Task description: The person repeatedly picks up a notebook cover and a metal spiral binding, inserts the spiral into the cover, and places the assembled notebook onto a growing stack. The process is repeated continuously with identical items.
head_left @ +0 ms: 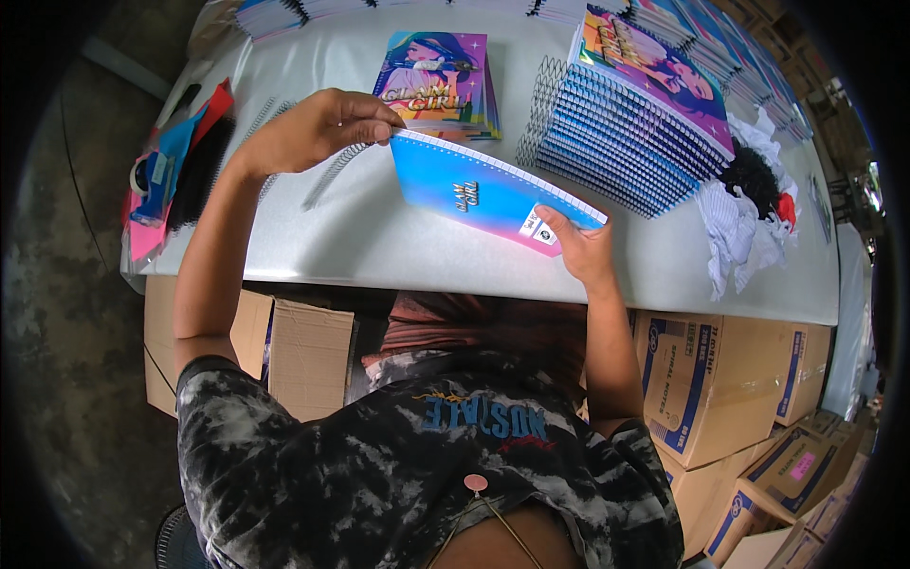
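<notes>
Above the near part of the table I hold a blue-to-pink notebook tilted, its row of punched holes along the upper edge. My right hand grips its right end, thumb over a white label. At the opposite upper corner, the fingers of my left hand are pinched together on the notebook; whether a thin wire is also between them is hidden. Loose wire coils lie on the table below my left hand. Just beyond the held notebook sits a small stack of colourful notebooks with a pen on top.
A tall stack of spiral-bound notebooks stands at the right, beside crumpled cloth. Tape and coloured sheets lie at the table's left. More notebooks line the far edge. Cardboard boxes are stacked below the table at right.
</notes>
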A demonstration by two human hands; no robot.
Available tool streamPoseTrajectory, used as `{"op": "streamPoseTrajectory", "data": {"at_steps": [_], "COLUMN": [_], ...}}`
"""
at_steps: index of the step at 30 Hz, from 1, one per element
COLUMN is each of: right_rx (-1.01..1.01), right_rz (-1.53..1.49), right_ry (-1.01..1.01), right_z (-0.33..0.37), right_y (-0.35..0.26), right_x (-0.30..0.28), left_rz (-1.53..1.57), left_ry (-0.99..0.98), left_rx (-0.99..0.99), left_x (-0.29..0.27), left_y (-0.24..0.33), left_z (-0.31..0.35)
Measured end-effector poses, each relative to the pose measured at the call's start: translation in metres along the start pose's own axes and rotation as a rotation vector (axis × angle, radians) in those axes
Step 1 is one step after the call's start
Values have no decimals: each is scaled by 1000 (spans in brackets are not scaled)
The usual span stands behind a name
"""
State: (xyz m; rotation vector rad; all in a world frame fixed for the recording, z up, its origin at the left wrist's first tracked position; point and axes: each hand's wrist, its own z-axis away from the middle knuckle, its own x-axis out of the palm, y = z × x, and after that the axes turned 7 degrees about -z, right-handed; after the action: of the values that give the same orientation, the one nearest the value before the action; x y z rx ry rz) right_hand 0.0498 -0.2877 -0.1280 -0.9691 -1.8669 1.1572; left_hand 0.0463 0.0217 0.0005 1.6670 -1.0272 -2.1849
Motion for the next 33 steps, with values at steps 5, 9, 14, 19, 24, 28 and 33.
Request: {"op": "streamPoseTrajectory", "data": {"at_steps": [5,9,14,19,24,28,33], "right_rx": [11,37,-135,-204,-382,-500,-463], "right_rz": [41,103,177,228,330,351,323], "right_ry": [-3,-14,-34,-47,-164,-160,-200], "right_z": [0,3,1,10,20,14,22], "right_y": [-2,-6,-11,-10,-8,-5,-16], "right_x": [1,0,8,21,28,35,38], "left_rz": [-458,-502,-1048,-932,-1029,-710,-689], "left_ry": [362,-89,597,509,1168,959,1368], "left_rx": [220,-43,197,281,413,359,520], "left_x": [17,4,32,134,86,164,94], "left_y": [3,25,21,-44,-36,-76,-42], "left_z": [-8,-9,-4,21,13,24,3]}}
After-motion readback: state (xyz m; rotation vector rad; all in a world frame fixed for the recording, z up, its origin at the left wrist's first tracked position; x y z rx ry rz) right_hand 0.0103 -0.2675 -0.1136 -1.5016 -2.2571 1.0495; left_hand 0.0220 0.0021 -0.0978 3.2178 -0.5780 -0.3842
